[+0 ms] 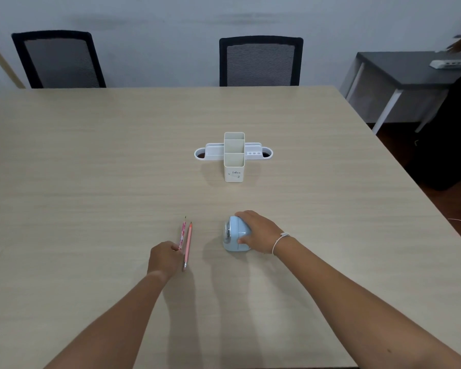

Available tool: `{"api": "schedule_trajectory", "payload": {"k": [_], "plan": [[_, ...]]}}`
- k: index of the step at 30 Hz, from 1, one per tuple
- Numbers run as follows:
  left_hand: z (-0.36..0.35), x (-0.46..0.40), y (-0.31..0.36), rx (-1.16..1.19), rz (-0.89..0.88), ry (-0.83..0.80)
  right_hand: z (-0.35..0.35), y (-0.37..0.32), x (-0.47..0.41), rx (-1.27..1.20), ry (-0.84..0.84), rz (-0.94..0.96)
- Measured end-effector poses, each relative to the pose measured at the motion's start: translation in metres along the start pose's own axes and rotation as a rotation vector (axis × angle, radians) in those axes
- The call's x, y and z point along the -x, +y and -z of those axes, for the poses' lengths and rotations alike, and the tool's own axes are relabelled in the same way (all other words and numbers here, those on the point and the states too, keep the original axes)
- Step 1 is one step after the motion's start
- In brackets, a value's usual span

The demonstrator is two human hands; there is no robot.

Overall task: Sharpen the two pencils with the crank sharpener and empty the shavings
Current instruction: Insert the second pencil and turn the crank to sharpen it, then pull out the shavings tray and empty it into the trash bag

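- Light wood-grain table [91,161]: bears every item of the task; both forearms reach onto it from the near edge.
- Pale blue, rounded plastic crank sharpener [234,233]: stands on the table right of centre, its round grey face turned toward the left, that is, toward the pencils. The crank itself is hidden under the hand.
- Right hand [258,233]: grasps the sharpener from its right side, fingers curled over the top and thumb against the near lower edge; a white cord bracelet [280,242] sits at the wrist.
- Pink patterned pencil [182,234] and plain salmon-pink pencil [188,245]: lie side by side, touching or nearly so, just left of the sharpener. Long axes run near-to-far, dark tips pointing away from the person; the plain one's near end reaches closer to the person.
- Left hand [164,258]: the nearer hand to the pencils, at their near ends; fingertips appear to pinch the patterned pencil, though the contact is small in view and cannot be confirmed.
- Governing relation: the pencils lie crosswise to the sharpener's entry face, so a lifted pencil likely needs its tip turned rightward to meet the opening.
- White plastic desk organiser [234,155] with upright compartments: stands farther back, well apart from both hands.
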State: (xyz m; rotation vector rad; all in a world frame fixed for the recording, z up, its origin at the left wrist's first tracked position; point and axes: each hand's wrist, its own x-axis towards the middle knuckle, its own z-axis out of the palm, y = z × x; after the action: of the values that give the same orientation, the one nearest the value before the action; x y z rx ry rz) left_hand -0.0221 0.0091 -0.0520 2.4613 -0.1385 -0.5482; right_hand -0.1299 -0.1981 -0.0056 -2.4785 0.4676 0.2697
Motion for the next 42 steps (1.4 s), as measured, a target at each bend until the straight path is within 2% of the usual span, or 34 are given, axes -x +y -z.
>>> {"api": "schedule_trajectory", "payload": {"k": [26, 29, 32, 38, 42], "plan": [[0.001, -0.007, -0.008, -0.041, -0.057, 0.074, 0.001, 0.003, 0.0, 0.005, -0.01, 0.033], [0.004, -0.006, 0.002, -0.081, -0.148, 0.126, 0.002, 0.005, 0.004, -0.015, 0.002, 0.051], [0.003, -0.002, 0.022, -0.072, -0.342, 0.131, 0.005, 0.011, 0.009, -0.1, 0.067, 0.068], [-0.011, 0.013, 0.063, -0.11, -0.635, -0.09, 0.002, 0.046, 0.033, -0.319, 0.235, -0.019], [-0.019, 0.023, 0.087, -0.176, -0.692, -0.217, -0.016, 0.067, 0.049, -0.459, 0.38, -0.14]]}}
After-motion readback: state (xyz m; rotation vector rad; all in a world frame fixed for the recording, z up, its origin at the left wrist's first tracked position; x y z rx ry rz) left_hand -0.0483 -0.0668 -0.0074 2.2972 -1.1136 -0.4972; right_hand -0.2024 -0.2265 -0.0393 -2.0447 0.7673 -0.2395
